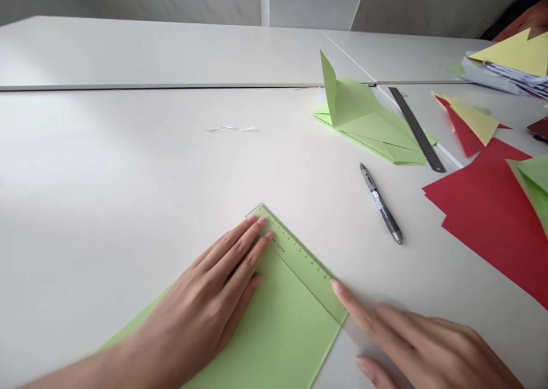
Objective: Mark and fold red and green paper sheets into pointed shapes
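The left hand (214,298) lies flat, fingers stretched out and close together, pressing on a green paper sheet (274,332) and on the upper end of a clear plastic ruler (299,260). The right hand (423,346) is also spread open, palm down, with its index fingertip touching the ruler's lower end at the sheet's right corner; it grips nothing. The ruler lies along the sheet's upper right edge, its far tip just past the paper's top corner. The sheet rests on the white table (128,178) directly in front of the person, set cornerwise.

Beyond the right hand a grey pen (381,205) lies on the table, well apart from the sheet. Farther back sits a pile of folded green papers (368,126) with one flap standing up, and a dark metal ruler (417,129) lying along its right side. To the right are red paper sheets (488,212), yellow folded pieces (475,120) and a stack of papers (505,72) at the far edge.
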A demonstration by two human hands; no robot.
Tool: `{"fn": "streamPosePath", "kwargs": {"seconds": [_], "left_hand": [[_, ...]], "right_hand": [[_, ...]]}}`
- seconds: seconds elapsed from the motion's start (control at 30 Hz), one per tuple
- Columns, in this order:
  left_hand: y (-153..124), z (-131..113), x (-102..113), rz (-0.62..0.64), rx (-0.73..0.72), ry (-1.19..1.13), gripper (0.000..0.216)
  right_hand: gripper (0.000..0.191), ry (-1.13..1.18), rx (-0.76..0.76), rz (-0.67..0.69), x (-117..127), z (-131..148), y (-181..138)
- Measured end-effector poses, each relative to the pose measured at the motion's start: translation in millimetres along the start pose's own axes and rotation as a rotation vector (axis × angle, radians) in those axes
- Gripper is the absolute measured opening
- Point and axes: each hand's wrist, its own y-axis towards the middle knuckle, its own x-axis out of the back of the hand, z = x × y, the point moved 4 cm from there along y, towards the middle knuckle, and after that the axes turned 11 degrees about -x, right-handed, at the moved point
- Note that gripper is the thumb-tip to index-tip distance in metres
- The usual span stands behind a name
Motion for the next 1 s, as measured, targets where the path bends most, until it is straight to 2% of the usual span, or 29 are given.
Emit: {"fn": "streamPosePath", "kwargs": {"seconds": [0.23,0.53,0.77,1.0], "left_hand": [[1.6,2.1,1.2,-0.035,0.011,-0.086,0.057],[0.0,6.9,-6.3,-0.080,0.031,-0.167,0.062],[1.8,8.1,-3.2,-0.132,0.027,-0.203,0.055],[4.8,8.3,-5.0,-0.123,0.041,-0.237,0.058]], "right_hand": [[0.050,0.079,-0.028,0.051,7.3,0.6,4.4],[0.048,0.206,-0.004,-0.049,10.8,-7.3,-6.0],[0.045,0.226,-0.020,-0.085,11.7,-11.7,-10.1],[0.040,0.239,-0.017,-0.088,12.4,-12.4,-10.5]]}}
